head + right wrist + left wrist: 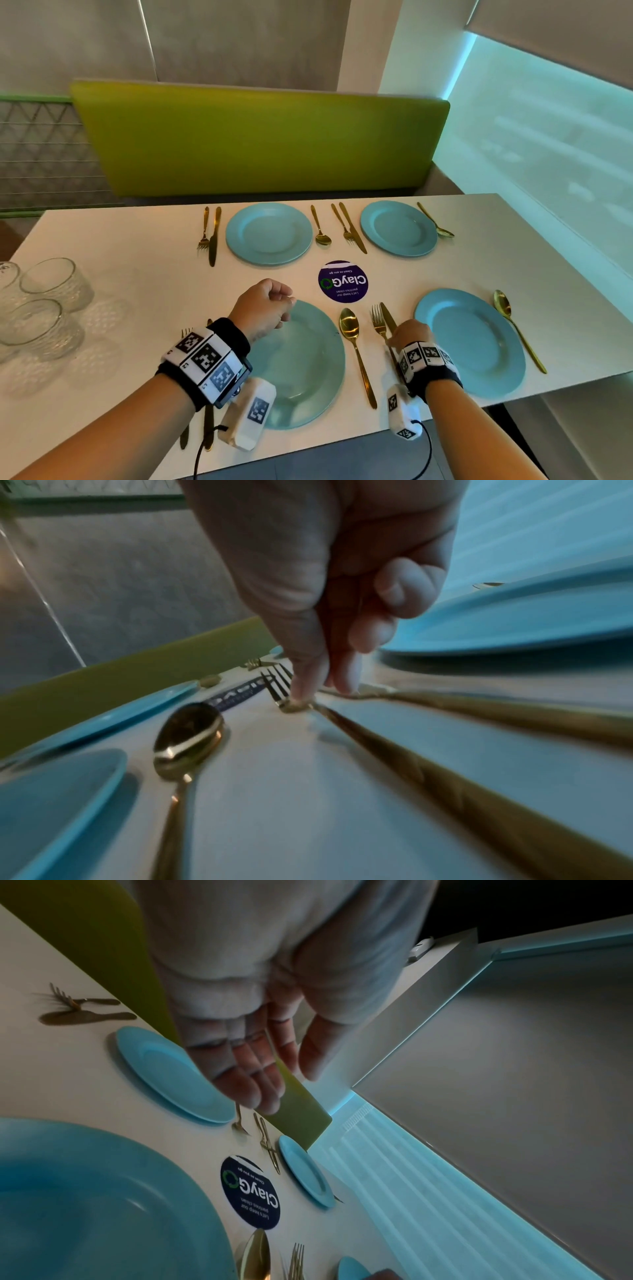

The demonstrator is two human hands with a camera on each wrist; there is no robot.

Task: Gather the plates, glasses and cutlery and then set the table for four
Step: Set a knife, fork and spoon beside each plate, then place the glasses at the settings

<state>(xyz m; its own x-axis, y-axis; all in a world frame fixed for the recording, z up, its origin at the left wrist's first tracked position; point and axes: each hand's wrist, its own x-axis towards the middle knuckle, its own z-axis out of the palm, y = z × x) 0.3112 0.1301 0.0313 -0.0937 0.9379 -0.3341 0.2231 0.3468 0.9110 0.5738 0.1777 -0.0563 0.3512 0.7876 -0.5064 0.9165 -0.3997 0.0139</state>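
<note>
Four blue plates lie on the white table (137, 291), each flanked by gold cutlery. My right hand (392, 341) (322, 692) is down between the two near plates. Its thumb tip presses the neck of the fork (378, 322) (279, 685) and its index tip touches the knife (388, 317) (514, 710), pinching the pair together. The near-right plate (472, 342) lies just right of that hand. My left hand (267, 305) (287, 1085) hovers over the far rim of the near-left plate (308, 363), fingers loosely curled and holding nothing. Three glasses (56, 281) stand at the table's left edge.
A gold spoon (349, 325) lies between the near-left plate and the fork. A round purple sticker (343, 281) marks the table's middle. The far plates (269, 233) (399, 228) have cutlery beside them. A green bench back (260, 137) runs behind the table.
</note>
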